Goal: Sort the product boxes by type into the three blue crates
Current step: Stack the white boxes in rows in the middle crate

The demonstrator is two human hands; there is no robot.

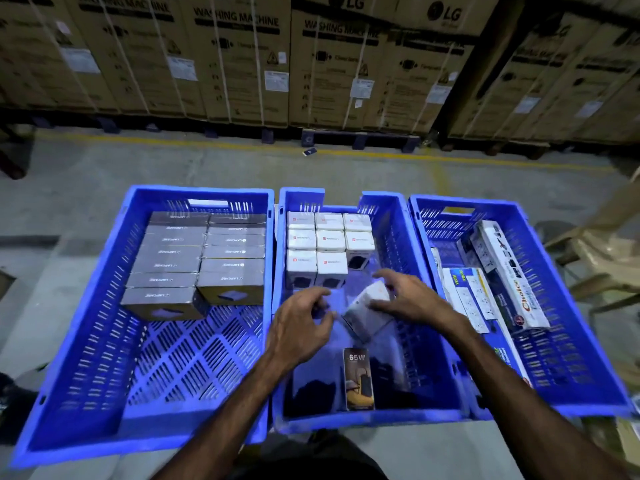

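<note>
Three blue crates stand side by side. The left crate holds several dark grey boxes in two rows at its far end. Rows of small white boxes fill the far end of the middle crate. Over that crate my right hand grips a tilted white box, blurred by motion. My left hand hovers beside the box with curled fingers; whether it touches the box is unclear. A slim dark "65W" box lies at the crate's near end. The right crate holds long white extension-board boxes.
The crates sit on a grey concrete floor with a yellow line behind them. Large cardboard washing machine cartons on pallets line the back. A plastic chair stands at the right. A small object lies on the floor.
</note>
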